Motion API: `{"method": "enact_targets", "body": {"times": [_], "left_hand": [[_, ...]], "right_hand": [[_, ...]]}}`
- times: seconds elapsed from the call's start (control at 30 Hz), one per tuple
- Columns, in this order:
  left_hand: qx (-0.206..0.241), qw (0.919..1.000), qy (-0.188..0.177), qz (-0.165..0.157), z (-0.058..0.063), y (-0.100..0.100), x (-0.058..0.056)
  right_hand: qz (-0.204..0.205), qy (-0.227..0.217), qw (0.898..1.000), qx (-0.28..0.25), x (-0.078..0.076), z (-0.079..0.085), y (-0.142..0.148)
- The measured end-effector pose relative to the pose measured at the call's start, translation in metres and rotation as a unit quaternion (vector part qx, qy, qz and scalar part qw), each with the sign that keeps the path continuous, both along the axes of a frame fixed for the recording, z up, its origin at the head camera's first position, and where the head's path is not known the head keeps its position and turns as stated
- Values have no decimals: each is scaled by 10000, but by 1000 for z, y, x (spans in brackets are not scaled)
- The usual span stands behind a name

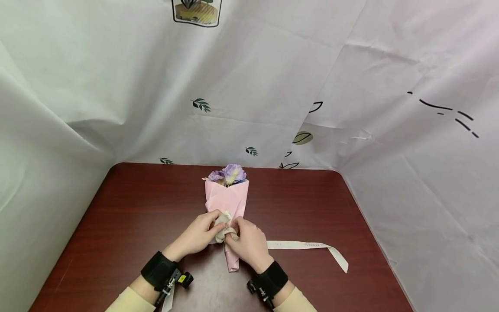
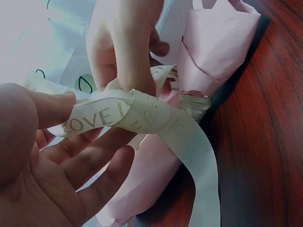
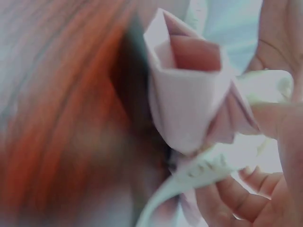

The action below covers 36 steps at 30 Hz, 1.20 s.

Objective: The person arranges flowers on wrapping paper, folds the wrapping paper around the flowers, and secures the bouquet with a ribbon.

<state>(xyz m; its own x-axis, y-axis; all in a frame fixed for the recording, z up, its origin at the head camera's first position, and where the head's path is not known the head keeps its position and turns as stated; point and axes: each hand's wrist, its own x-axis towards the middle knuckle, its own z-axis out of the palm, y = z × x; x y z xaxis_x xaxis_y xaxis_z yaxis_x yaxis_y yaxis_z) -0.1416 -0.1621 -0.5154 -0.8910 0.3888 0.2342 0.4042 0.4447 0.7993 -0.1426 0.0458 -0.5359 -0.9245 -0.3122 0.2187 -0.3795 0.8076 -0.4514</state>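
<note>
A small bouquet in pink wrapping paper lies on the table, its purple flowers toward the far edge. Around its narrow waist a cream ribbon with printed letters is looped. My left hand pinches a ribbon loop between thumb and fingers, left of the waist. Opposite it, my right hand pinches the ribbon close to the crossing, its fingertips tucked among the folds in the left wrist view. The paper's folded lower end shows in the right wrist view.
One long ribbon tail stretches right across the dark red wooden table. Another tail end shows by the left wrist. White printed cloth hangs behind the table and along both sides.
</note>
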Motion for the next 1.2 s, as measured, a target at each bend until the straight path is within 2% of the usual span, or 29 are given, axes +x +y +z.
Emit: {"method": "enact_targets", "body": {"times": [0.07,0.17,0.3,0.43,0.57,0.67,0.8,0.9,0.97,1.1,1.2], "left_hand": [[-2,10000,40,-18,0,1,-1],[-51,9999,145,-57,0,3,-2],[-125,9995,274,-121,0,5,-3],[-189,9983,491,-234,1,3,-5],[-209,9973,709,-29,2,-2,-9],[-640,9937,915,35,1,-4,-15],[-1599,9783,1280,-326,-4,-2,-22],[-1914,9701,1394,-534,-8,0,-25],[-1976,9675,1481,-544,-11,2,-28],[-1808,9687,1671,-328,-13,0,-32],[-1520,9747,1634,-87,-9,-2,-33]], "right_hand": [[128,-8,9998,-151,3,5,6],[330,-194,9960,-804,5,14,13],[600,-284,9801,-1869,3,24,17],[651,-101,9705,-2321,-3,26,15],[533,-110,9672,-2481,-5,24,16],[453,-64,9667,-2516,-5,23,17],[457,-21,9669,-2511,-6,22,19],[449,-62,9680,-2468,-6,23,19],[427,-74,9687,-2443,-6,24,19],[366,-101,9714,-2343,-7,26,22],[245,-168,9730,-2288,-9,25,28]]}}
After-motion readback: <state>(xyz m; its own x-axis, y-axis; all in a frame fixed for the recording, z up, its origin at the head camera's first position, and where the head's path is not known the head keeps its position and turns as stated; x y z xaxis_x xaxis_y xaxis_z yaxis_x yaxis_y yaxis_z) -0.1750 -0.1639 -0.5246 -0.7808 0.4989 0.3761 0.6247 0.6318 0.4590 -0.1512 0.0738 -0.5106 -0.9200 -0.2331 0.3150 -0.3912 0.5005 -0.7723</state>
